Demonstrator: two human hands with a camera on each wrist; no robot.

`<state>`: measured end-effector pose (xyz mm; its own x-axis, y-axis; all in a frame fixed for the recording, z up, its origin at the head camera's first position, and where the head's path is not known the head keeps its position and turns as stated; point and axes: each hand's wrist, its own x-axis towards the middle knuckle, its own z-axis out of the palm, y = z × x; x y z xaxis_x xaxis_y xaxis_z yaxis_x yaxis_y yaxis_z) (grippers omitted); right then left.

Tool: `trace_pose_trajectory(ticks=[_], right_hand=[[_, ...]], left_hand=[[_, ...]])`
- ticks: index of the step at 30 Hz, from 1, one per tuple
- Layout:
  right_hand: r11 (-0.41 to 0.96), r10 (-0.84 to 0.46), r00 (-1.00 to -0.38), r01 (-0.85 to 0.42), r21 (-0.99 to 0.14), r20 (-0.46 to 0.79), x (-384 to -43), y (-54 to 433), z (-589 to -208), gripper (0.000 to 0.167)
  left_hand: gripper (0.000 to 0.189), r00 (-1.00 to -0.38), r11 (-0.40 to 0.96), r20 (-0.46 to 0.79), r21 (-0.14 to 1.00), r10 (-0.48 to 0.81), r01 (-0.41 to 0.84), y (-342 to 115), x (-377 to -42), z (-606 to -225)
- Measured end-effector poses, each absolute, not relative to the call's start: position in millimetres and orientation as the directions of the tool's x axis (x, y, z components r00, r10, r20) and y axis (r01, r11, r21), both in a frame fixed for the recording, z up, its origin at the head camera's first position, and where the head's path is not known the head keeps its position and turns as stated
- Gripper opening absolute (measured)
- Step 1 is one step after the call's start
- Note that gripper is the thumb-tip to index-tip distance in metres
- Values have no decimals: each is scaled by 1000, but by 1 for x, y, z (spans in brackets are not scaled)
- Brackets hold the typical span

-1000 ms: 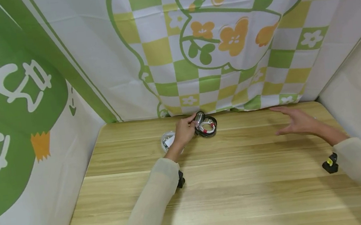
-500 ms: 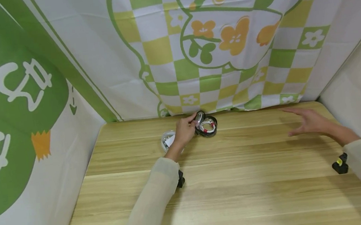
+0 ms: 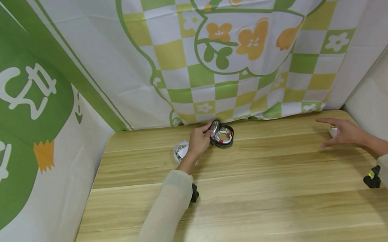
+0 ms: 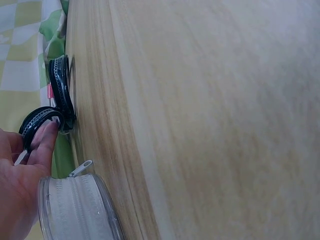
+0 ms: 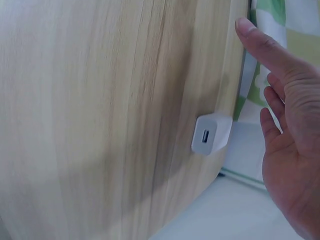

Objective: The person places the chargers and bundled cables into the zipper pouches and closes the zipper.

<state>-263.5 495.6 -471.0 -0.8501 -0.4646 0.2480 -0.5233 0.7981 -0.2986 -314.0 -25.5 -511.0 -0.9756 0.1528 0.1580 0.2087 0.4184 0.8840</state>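
Near the table's back edge, my left hand [image 3: 199, 139] pinches the raised lid of a small round clear case [image 4: 61, 85] with a black zip. Its lid stands tilted up beside the base. A coiled white cable [image 3: 220, 141] with red parts lies in that base. Just under the left wrist is a second round clear case [image 4: 82, 207], trimmed with a white zip, holding something white and partly hidden by the hand. At the far right, my right hand [image 3: 348, 133] hovers with fingers spread, thumb apart, beside a white USB charger plug [image 5: 212, 134] standing on the table.
The wooden table [image 3: 259, 193] has rounded back corners. A patterned curtain [image 3: 226, 89] hangs at its back edge, with a green and white cloth [image 3: 19, 129] at the left and a pale wall [image 3: 387, 83] at the right.
My right hand has moved right along the back of the table, and the white charger plug now shows beside it. My left hand and the black-zipped case have stayed in place.
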Motion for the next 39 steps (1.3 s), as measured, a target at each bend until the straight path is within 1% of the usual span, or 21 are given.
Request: trace_pose_trajectory(ticks=[4,7,11,17,22,26,32,39], right_hand=[[818,-431,-881,-473,-328,196,-265,505,-473,93],[833,-405,-906,-420,-361,120,-264,511,-473,96],[858,-365,-930,-352,-374,38,-263,518,-474,99],[881,-316,-949,-289,-375,-10,-264,529,-478,103],[894,-282,-959,-261,-363,-5,-266,536,-485,104],[897,-262,-965,-238,-374,-14,-267,539,-489,104],[889,-278,-960,-271,-368,36,-263,541,-493,97],[881,-264,-964,-258,-396,38,-261,543,-496,90]], left_hand=[[42,-977,418,151,886,148,200,-26,-314,-511],[43,-978,410,151,890,145,198,-26,-314,-511],[43,-977,401,156,893,144,202,-26,-314,-512],[42,-977,410,159,888,145,206,-27,-315,-512],[42,-975,421,168,881,146,215,-26,-315,-513],[42,-972,418,184,879,147,229,-25,-315,-513],[42,-970,409,184,882,156,233,-26,-315,-515],[42,-972,412,181,883,146,227,-27,-315,-514]])
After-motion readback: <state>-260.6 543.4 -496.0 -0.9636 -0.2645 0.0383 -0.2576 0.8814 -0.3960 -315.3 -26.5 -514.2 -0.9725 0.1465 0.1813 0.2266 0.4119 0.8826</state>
